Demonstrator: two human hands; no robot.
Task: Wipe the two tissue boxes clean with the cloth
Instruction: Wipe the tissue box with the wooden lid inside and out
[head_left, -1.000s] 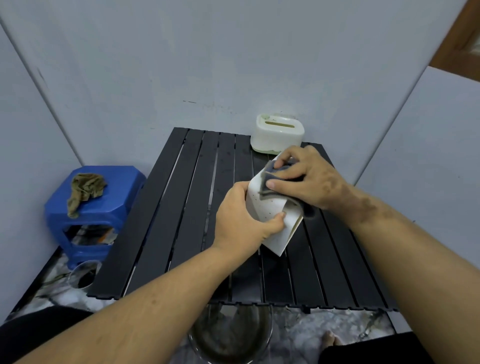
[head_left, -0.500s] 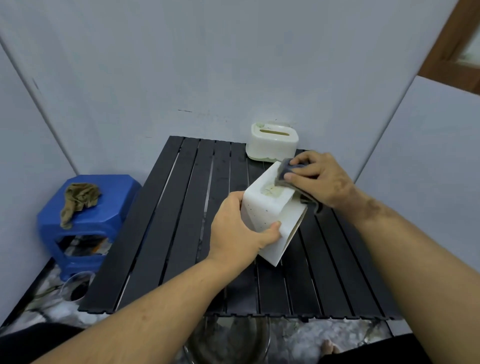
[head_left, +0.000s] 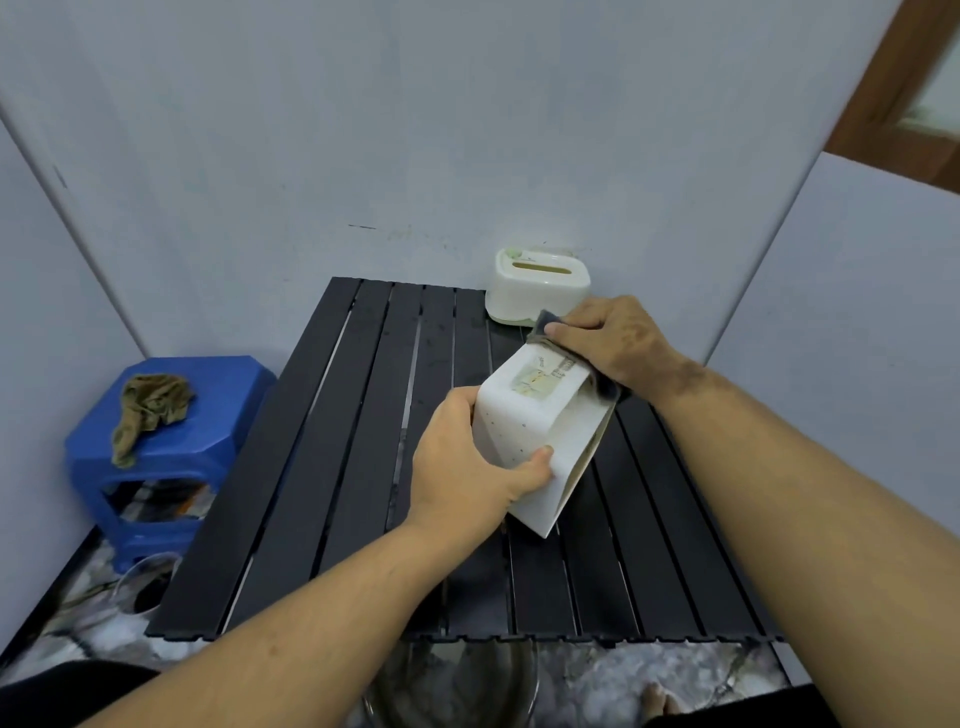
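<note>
A white tissue box (head_left: 530, 415) with small dots and a label on its upturned face is held tilted over the black slatted table (head_left: 337, 467). My left hand (head_left: 467, 462) grips its near side, thumb on the right face. My right hand (head_left: 608, 343) holds a dark grey cloth (head_left: 597, 382) against the box's far upper edge; most of the cloth is hidden under the hand. A second white tissue box (head_left: 537, 288) with a green base stands upright at the table's far edge, by the wall.
A blue plastic stool (head_left: 156, 447) with an olive rag (head_left: 150, 410) on top stands left of the table. A round metal basin (head_left: 452, 686) sits on the floor under the table's near edge. Grey walls close in behind and on both sides.
My right hand slid the cloth from the middle of the box's upturned face to its far edge, uncovering the label. My left hand kept its grip.
</note>
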